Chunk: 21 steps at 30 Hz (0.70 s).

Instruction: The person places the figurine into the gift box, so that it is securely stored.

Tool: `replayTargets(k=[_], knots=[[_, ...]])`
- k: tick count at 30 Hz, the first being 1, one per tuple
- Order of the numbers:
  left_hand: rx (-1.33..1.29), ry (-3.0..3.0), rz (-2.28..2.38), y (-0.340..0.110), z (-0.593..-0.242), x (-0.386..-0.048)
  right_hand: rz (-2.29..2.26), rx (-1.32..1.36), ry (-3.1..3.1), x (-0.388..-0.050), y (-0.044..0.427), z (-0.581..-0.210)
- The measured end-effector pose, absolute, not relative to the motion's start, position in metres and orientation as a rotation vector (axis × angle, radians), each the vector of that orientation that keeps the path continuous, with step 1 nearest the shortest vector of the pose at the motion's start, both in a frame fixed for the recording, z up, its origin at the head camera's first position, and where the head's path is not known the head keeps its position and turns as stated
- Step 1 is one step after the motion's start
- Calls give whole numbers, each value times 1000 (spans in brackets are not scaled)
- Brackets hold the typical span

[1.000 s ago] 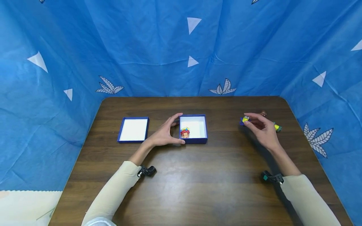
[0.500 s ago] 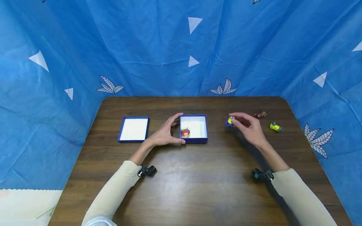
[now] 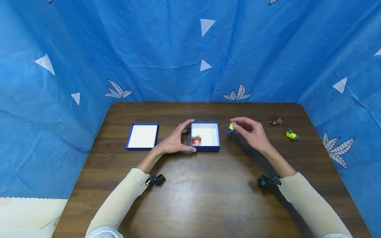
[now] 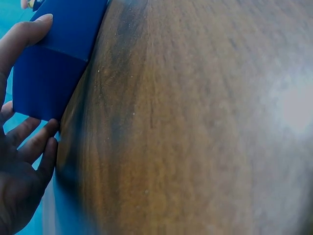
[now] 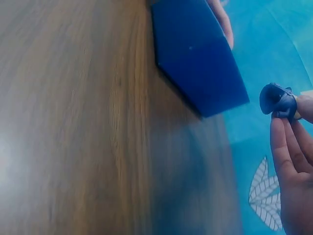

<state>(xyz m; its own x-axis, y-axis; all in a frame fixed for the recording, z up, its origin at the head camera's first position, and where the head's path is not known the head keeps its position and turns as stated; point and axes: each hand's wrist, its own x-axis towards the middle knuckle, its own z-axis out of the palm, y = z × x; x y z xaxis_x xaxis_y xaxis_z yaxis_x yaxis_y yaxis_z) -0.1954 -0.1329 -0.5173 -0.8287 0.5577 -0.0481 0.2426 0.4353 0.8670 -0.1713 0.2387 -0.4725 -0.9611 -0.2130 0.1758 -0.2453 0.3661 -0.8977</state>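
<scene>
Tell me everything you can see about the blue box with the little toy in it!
The blue box sits flat on the brown table, right way up with its top open. It's rectangular, plain blue outside and white inside, and looks like stiff card. A small red-and-yellow toy is inside, in the near left corner. The left grip holds the box by its left end, touching the near wall too.

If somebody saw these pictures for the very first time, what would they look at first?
Probably the bright blue cloth hanging behind the brown table. Next, perhaps, the little yellow and blue toy pinched in the right hand, just right of the open box. The left hand holds the box's left side, and a red toy sits inside, in the near left corner.
</scene>
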Motion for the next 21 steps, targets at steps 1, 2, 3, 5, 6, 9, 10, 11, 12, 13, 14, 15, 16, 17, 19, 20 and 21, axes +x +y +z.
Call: replayTargets(k=[1,2,3,5,6,9,10,11,12,13,14,15,16,17,19,20,21], knots=[[687,2364,1346,-133,-518,-195,1706,446,-2571,-172,235,-472],[688,2361,1345,-133,-518,-195,1713,457,-2572,-172,232,-472],[690,2361,1342,-133,-518,-195,1720,468,-2572,-173,228,-472],[687,2359,1348,-133,-518,-195,1718,495,-2584,-174,220,-471],[685,2359,1355,-134,-518,-194,1714,512,-2591,-175,216,-471],[679,2360,1363,-134,-516,-194,1680,543,-2612,-178,205,-471],[677,2360,1363,-133,-516,-194,1666,550,-2619,-178,202,-471],[678,2361,1361,-133,-516,-194,1655,555,-2623,-179,199,-471],[677,2362,1359,-133,-516,-194,1647,560,-2627,-179,196,-472],[675,2363,1358,-133,-516,-194,1637,566,-2631,-179,193,-472],[673,2364,1355,-133,-516,-194,1632,571,-2633,-180,191,-472],[671,2364,1356,-132,-516,-194,1622,578,-2638,-180,189,-473],[668,2363,1358,-132,-516,-194,1613,589,-2643,-180,187,-473],[666,2363,1360,-132,-516,-194,1600,596,-2651,-180,185,-473],[664,2363,1360,-132,-516,-194,1556,608,-2673,-180,182,-474],[663,2363,1360,-132,-516,-194,1532,609,-2687,-180,181,-474],[662,2362,1360,-132,-516,-194,1506,609,-2703,-180,180,-473]])
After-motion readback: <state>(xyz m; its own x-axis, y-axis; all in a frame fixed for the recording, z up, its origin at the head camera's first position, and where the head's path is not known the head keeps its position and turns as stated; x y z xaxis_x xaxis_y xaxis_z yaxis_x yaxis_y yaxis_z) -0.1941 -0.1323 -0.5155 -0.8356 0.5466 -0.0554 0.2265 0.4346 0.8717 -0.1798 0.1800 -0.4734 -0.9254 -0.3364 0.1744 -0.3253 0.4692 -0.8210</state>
